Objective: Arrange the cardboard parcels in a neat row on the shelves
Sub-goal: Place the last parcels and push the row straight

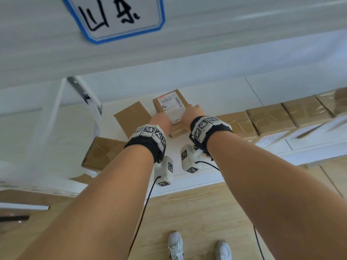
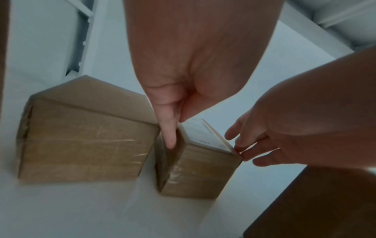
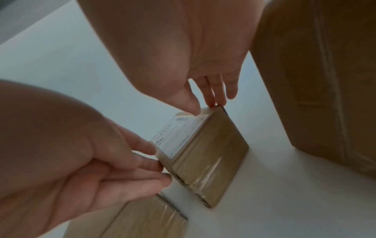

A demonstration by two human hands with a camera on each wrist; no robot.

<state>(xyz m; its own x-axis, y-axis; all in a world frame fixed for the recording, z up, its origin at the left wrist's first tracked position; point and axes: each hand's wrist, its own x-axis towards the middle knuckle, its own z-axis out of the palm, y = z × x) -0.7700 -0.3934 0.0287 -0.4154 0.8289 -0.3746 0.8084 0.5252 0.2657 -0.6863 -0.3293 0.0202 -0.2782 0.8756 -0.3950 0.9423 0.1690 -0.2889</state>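
A small cardboard parcel with a white shipping label [image 1: 171,107] stands on the white shelf board [image 1: 189,177], held between both hands. My left hand [image 1: 165,118] grips its left side. The thumb [image 2: 170,135] reaches down into the gap beside a larger plain parcel [image 2: 85,138]. My right hand [image 1: 192,109] pinches the parcel's far right corner, thumb [image 3: 190,103] on the label and fingers [image 3: 215,95] behind the edge. The labelled parcel [image 3: 209,154] sits at an angle to the parcels around it.
A row of taped parcels [image 1: 270,121] runs along the shelf to the right, the nearest one [image 3: 315,80] close to my right hand. Another parcel [image 1: 101,154] lies left of the white shelf post [image 1: 84,96]. A blue-framed sign [image 1: 116,15] hangs above.
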